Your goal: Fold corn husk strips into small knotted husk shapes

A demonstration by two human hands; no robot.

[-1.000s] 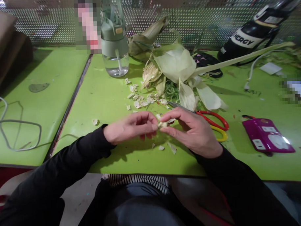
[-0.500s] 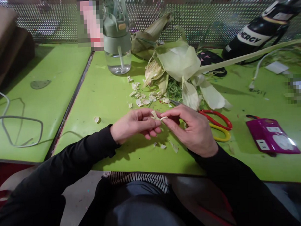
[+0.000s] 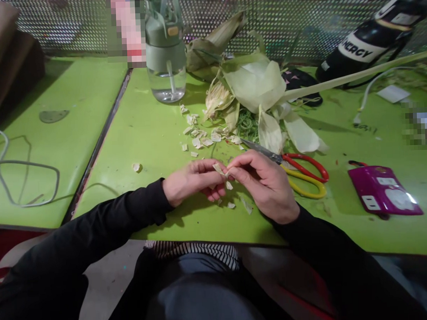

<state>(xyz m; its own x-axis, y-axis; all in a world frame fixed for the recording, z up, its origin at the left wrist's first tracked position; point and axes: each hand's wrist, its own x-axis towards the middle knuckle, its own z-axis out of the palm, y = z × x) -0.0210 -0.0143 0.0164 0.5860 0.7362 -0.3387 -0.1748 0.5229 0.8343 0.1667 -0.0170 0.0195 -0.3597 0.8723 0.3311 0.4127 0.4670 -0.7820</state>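
Observation:
Between my fingertips is a small folded strip of pale corn husk [image 3: 219, 169]. My left hand [image 3: 196, 179] pinches it from the left, the thumb lying along the forefinger. From the other side, the thumb and forefinger of my right hand [image 3: 265, 184] pinch the same strip; its end there is hidden. Scissors [image 3: 306, 166] with one red and one yellow handle lie just beyond my right hand, partly covered by it. A heap of small cut husk pieces [image 3: 207, 137] lies past my hands, beside bigger pale husk leaves [image 3: 256, 84].
A clear water bottle with a green top [image 3: 166, 63] stands at the back. A black bottle [image 3: 367, 47] leans at the far right. Near the right is a purple socket box [image 3: 386, 191]. Green twisted strings [image 3: 246, 124] lie by the husks, and a cable [image 3: 26, 204] curls at left.
My right hand has shifted slightly left, closer to my left fingers, uncovering more of the scissors. A small husk piece now shows just below the fingertips, and another lies by the heap.

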